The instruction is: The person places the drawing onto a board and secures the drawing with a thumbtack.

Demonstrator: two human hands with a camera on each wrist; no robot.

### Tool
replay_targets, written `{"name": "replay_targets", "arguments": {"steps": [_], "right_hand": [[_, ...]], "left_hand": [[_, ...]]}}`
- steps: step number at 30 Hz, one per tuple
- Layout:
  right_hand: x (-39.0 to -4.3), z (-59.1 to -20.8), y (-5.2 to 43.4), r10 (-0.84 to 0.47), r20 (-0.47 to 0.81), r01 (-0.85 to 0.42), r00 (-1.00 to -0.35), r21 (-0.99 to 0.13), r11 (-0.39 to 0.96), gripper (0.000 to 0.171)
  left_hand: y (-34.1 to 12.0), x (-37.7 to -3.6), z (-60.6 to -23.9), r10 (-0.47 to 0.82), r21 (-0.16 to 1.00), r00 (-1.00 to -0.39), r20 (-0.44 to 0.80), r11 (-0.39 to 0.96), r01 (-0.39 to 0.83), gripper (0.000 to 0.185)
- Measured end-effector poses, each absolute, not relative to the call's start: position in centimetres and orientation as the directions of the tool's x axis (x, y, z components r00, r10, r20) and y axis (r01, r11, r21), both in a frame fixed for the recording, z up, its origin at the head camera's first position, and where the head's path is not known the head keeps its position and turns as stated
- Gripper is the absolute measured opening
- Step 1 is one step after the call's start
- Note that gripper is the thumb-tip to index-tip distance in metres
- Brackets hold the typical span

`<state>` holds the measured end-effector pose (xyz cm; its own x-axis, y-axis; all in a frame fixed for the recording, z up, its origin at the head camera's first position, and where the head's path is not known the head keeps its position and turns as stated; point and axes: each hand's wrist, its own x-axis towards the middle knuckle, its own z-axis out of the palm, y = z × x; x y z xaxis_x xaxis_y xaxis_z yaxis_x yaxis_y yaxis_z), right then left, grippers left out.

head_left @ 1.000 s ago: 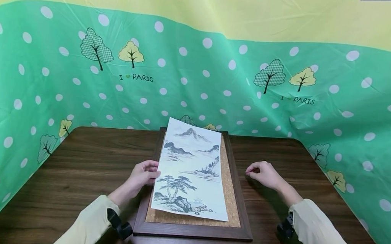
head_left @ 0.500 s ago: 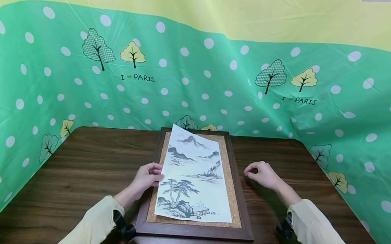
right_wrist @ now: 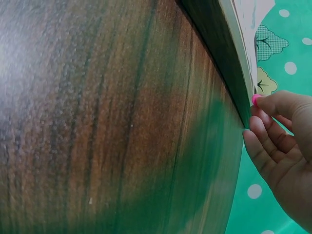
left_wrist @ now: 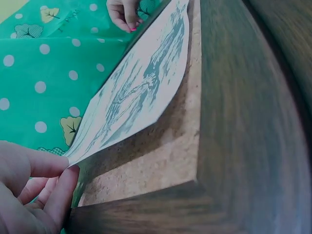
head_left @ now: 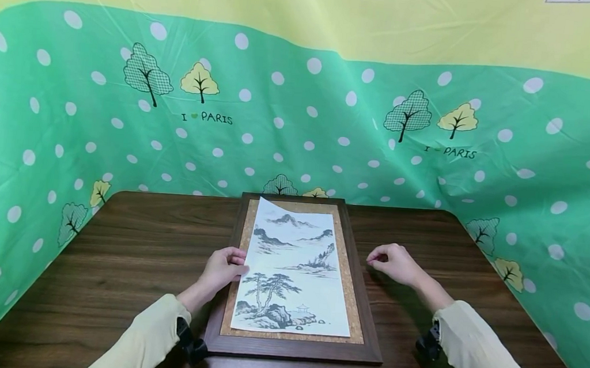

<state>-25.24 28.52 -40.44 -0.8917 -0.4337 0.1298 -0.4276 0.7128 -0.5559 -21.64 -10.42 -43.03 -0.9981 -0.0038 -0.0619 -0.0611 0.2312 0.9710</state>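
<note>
Pinching the left edge of the print (head_left: pixel 294 273), at centre frame in the head view: left hand (head_left: pixel 223 269), thumb and fingers closed on the paper about halfway along its length. Held there, by the look of it, to steer the sheet square onto the cork (head_left: pixel 349 304) inside the frame (head_left: pixel 292 348). Seen from the left wrist, lifted along that pinched side and bowed, with shadow beneath it; flat or nearly flat over the rest. Far left corner curled up a little, near the top of the frame in the head view.

Right of centre, beside the frame's right rail: right hand (head_left: pixel 397 263), fingers curled loosely, holding nothing. In the right wrist view, fingertips (right_wrist: pixel 258 127) at the rail's outer edge, touching it or just short of it; hard to tell which. Placed there, probably, to steady the frame against sliding on the tabletop (head_left: pixel 112 262).

Frame lying flat, lengthwise away from the person, acting as a shallow tray: dark wooden rim, cork bed, and only the print inside it. Cork bare in strips along the right side and the near end. Behind, across the upper picture, a green dotted cloth (head_left: pixel 71 120) with trees.
</note>
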Motion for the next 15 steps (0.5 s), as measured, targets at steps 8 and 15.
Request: {"name": "replay_targets", "arguments": {"steps": [8,15], "right_hand": [[-25.12,-40.47,28.32,-0.432,0.134,-0.428,-0.892,-0.558,0.711,0.010],[-25.11,-40.36,28.17,-0.439,0.135,-0.434,-0.888,-0.560,0.706,0.010]], "left_hand": [[-10.14,-22.05,-43.08,-0.025,0.938,-0.998,-0.053,0.341,-0.058,0.022],[-10.82,-21.94,-42.72,0.008,0.941,-0.999,-0.043,0.338,-0.038,0.025]]}}
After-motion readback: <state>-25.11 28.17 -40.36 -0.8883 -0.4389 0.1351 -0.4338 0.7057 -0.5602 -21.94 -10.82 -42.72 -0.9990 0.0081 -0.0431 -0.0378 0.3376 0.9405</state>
